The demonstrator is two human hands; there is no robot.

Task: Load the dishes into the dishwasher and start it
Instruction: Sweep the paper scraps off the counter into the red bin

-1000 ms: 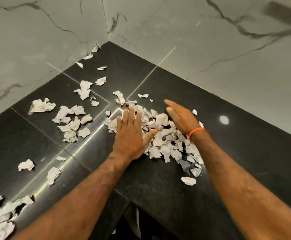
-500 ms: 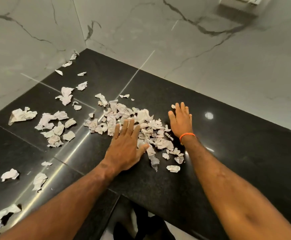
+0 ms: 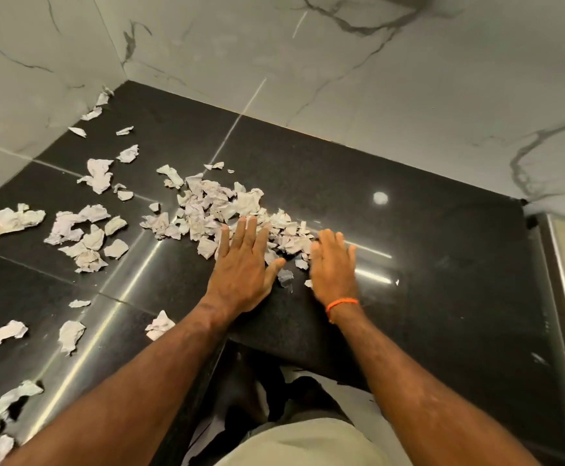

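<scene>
Head view: no dishes or dishwasher visible. Paper scrap pile (image 3: 227, 210) lies far of both hands on black table (image 3: 442, 264). Left hand (image 3: 244, 264) flat, fingers straight, touching scraps, nearer; right hand (image 3: 333, 264) flat, blurred, holds nothing.

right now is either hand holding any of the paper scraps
Nothing is held. The left hand and right hand lie flat on the paper scraps.

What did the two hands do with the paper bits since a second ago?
The right hand slid in toward the left hand, pushing the paper scraps into a tighter pile between them. Neither hand took hold of anything; both lie flat with straight fingers. The left hand hardly moved, and the scattered scraps on the left stayed put.
</scene>
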